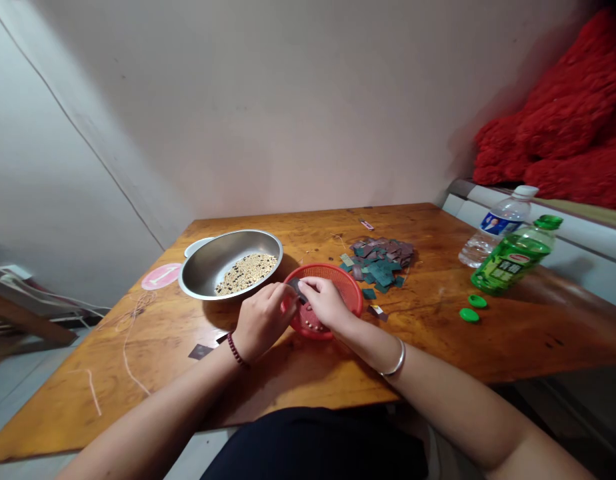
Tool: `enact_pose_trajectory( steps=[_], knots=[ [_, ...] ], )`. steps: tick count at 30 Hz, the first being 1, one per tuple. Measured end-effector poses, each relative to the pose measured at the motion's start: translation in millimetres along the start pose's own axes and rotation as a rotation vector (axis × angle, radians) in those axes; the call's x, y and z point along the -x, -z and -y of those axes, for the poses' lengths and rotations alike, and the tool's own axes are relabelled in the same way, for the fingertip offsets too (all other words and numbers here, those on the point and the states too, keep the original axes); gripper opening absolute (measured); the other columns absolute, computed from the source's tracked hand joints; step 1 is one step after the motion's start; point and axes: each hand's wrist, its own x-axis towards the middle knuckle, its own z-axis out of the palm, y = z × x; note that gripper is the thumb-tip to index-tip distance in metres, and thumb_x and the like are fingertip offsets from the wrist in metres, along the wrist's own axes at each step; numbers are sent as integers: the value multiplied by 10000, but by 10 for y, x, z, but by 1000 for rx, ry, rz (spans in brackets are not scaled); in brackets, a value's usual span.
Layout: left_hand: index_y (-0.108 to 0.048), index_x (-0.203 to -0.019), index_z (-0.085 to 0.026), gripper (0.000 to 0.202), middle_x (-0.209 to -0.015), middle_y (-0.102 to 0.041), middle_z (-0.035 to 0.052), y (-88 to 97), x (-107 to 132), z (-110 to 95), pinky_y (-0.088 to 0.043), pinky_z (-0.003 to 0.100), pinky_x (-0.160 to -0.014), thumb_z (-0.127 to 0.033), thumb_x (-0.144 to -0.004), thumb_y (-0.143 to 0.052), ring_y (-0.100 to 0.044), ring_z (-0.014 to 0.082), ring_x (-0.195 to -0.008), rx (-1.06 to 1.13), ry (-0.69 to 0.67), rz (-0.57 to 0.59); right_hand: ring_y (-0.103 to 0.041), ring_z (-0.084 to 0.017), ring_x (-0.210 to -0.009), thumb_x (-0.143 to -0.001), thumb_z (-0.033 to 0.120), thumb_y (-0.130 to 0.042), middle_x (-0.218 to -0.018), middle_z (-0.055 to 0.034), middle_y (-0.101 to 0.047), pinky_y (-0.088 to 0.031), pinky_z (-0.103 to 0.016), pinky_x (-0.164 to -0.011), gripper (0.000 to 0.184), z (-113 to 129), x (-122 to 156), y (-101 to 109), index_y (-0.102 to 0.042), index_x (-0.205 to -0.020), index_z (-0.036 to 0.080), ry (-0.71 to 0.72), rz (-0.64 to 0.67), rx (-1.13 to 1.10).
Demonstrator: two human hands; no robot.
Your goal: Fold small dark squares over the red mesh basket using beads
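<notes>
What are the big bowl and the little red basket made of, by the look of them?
Bowl: likely stainless steel, with a grey shiny wall and soft reflections. Red basket: probably moulded plastic, a uniform bright colour with a fine mesh of holes.

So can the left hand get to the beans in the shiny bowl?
Probably yes. The left hand sits right beside the metal bowl, whose open top leaves the beans uncovered, though it pinches a small dark piece.

Dark piece [294,287] — mostly behind fingertips [284,293], unidentifiable.
</notes>
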Motion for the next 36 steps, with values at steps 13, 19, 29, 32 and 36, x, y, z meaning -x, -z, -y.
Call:
enact_pose_trajectory(
  steps=[13,19,29,32,36],
  knots=[
    [-538,-786,-179,125,-642,-599,-19,14,-2,-6,-406,197,-533,-290,-796,-594,-546,84,-557,95,84,-96,-646,-191,-778,-806,297,-522,-880,-84,-699,-508,-283,-639,243,-11,-13,-6,-681,-900,140,-16,41,-117],
    [-520,-795,-181,158,-646,-584,-25,20,-13,-14,-404,197,-521,-317,-795,-600,-531,80,-546,171,171,-88,-661,-209,-815,-795,321,-541,-901,-91,-707,-517,-313,-700,263,-48,-18,-10,-686,-915,138,-19,50,-126],
    [-523,-826,-192,166,-683,-588,-14,17,-2,7,-410,211,-538,-315,-769,-617,-509,89,-561,209,293,-84,-654,-203,-773,-780,342,-542,-848,-87,-708,-498,-293,-675,280,-24,-14,-9,-696,-872,127,-41,30,-128],
    [-512,-820,-194,170,-682,-584,-13,9,6,0,-401,208,-532,-320,-770,-614,-508,92,-567,249,300,-53,-648,-195,-757,-778,335,-542,-834,-85,-706,-487,-280,-659,274,-21,-13,-9,-699,-863,127,-41,24,-116],
    [-501,-796,-192,177,-685,-577,-7,-1,12,-2,-399,213,-535,-334,-777,-605,-492,93,-566,247,308,-55,-647,-187,-767,-780,335,-541,-847,-85,-705,-482,-267,-658,286,-5,-7,-10,-693,-898,123,-54,35,-147]
  ],
)
